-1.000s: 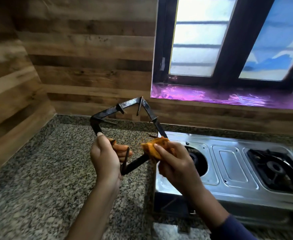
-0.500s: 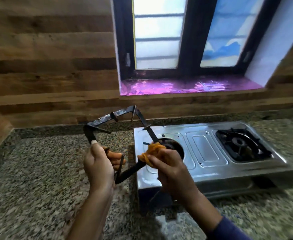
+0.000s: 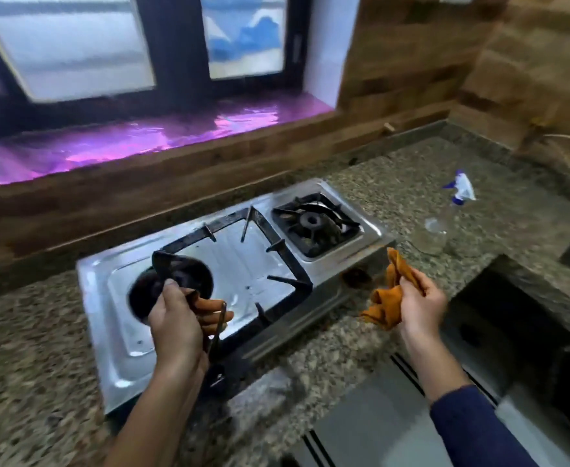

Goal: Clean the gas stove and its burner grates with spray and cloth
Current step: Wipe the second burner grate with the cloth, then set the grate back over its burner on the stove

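Grate spreads rightward from grip of left hand.

Wood-plank walls, window, granite counter.

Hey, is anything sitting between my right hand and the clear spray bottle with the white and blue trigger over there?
Nothing visible is in the way. Only bare speckled granite counter lies between the right hand and the clear spray bottle with the white and blue trigger. That hand grips the crumpled orange cloth, though.
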